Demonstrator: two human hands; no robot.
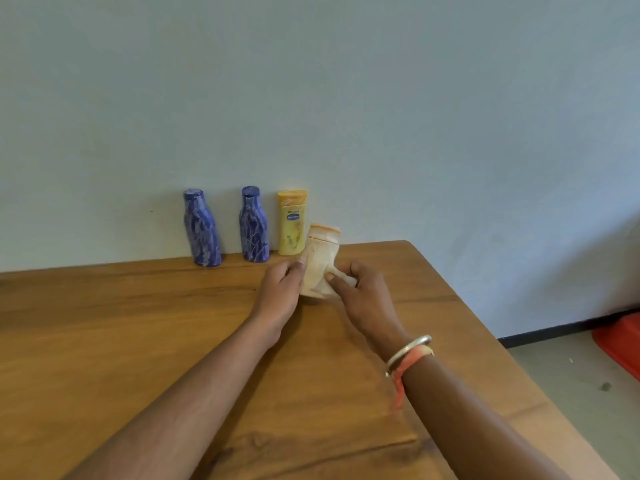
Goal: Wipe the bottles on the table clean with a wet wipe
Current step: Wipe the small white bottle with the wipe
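Observation:
Two blue patterned bottles and a yellow bottle stand upright in a row against the wall at the table's back edge. In front of the yellow one, a pale bottle with an orange-rimmed top is held just above the table, its body covered by a whitish wet wipe. My left hand grips this bottle from its left side. My right hand presses the wet wipe against the bottle's right side with thumb and fingers. The bottle's lower part is hidden.
The wooden table ends on the right with a slanted edge, with grey floor beyond it. A red object lies on the floor at the far right. A plain wall rises right behind the bottles.

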